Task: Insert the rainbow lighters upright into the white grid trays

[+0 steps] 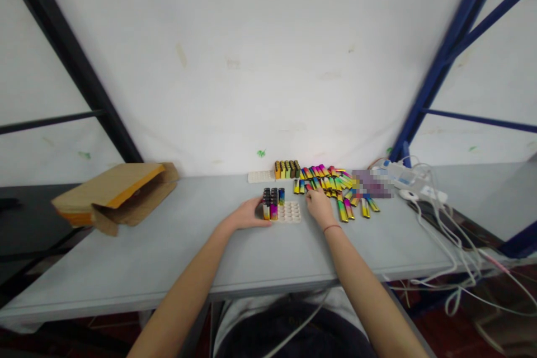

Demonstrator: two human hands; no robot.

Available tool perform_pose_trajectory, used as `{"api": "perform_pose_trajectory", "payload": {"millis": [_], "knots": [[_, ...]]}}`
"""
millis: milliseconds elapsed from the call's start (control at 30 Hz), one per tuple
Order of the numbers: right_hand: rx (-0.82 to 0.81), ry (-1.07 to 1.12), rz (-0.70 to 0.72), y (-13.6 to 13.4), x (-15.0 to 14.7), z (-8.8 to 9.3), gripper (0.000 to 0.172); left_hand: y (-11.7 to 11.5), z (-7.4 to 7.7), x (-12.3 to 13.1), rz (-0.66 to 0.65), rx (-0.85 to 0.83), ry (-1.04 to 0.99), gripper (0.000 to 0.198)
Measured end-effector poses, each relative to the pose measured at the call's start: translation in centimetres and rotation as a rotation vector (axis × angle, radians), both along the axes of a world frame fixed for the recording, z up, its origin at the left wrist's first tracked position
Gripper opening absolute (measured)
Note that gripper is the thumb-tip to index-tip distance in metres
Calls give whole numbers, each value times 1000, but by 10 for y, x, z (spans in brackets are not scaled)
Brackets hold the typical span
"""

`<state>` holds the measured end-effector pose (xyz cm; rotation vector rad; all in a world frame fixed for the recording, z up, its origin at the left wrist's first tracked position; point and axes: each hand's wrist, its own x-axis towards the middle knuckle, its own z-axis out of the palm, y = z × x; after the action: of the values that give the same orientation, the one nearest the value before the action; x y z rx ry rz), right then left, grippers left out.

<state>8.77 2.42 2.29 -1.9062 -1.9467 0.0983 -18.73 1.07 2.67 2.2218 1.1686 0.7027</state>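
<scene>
A white tray with round holes [290, 212] lies on the grey table [176, 246], with several rainbow-coloured lighters [272, 202] standing upright in its left part. My left hand [247, 216] rests against the tray's left side, fingers curled on it. My right hand [319, 205] reaches into a spread pile of loose rainbow lighters [335, 183] to the right of the tray, its fingers pinched on one lighter at the pile's near edge.
A second tray [260, 177] and a row of standing lighters [287, 168] sit by the white wall. An open cardboard box [115, 193] lies at the left. A power strip with white cables [413, 182] trails off the right end.
</scene>
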Motion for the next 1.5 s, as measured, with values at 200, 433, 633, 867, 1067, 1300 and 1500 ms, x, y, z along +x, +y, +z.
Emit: {"api": "perform_pose_trajectory", "payload": {"millis": [200,433,633,867,1067,1300,1500], "knots": [[0,44,-40,7,4,-3,41,0,-2,-1,14,-4,20,80],[174,679,55,21,10,-7,36,-1,-1,0,15,-5,30,80],[195,1060,59,18,2,-4,48,-2,0,1,25,-10,29,80],[-107,1312,-28,15,3,5,61,-2,-1,1,24,-7,19,77],[-65,1296,-49,14,5,5,56,-2,-1,0,26,-13,29,79],[-65,1281,-95,14,1,2,55,-3,2,2,25,-17,12,78],[-11,1139,24,17,-5,-7,61,-4,2,2,15,-2,28,80]]}}
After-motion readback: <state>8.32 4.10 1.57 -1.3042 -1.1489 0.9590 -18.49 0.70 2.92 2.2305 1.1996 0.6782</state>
